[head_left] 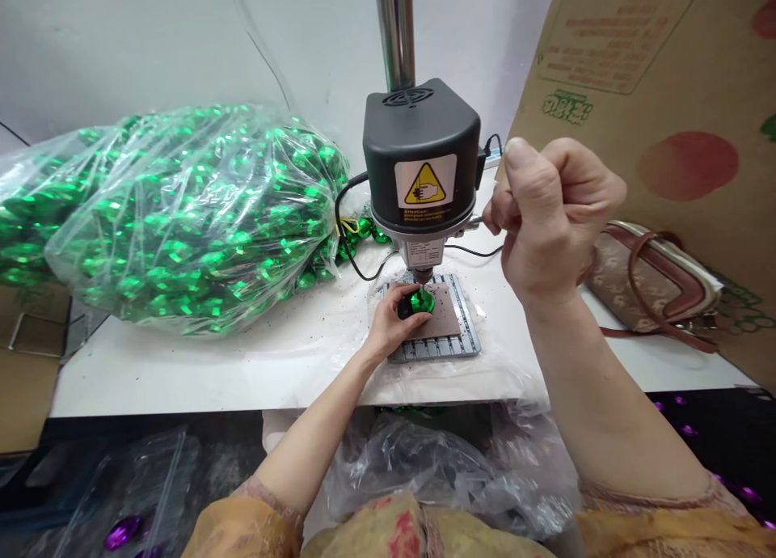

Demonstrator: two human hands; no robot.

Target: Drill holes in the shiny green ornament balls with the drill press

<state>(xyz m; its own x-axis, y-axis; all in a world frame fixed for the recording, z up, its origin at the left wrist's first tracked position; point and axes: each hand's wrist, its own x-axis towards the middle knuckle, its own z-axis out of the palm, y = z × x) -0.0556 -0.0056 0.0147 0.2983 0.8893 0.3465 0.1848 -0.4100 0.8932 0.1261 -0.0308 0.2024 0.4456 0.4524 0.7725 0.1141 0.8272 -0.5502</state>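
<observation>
A shiny green ball (422, 301) sits under the chuck of a black drill press (421, 162). My left hand (394, 319) grips it from the left, thumb in front and fingers behind. Beneath the ball lies a brown board (447, 319) on the slotted metal base (466, 344) of the press. Raised at the right of the machine, my right hand (546, 210) is closed in a fist around the feed lever (476, 223), most of which the fingers hide. The drill tip appears to meet the top of the ball.
A clear plastic bag (200, 218) full of green balls fills the table's left side. At the right stand a cardboard box (606, 121) and a brown handbag (655, 283). Dark shavings dot the white table (212, 372). A plastic sheet (436, 461) hangs below its front edge.
</observation>
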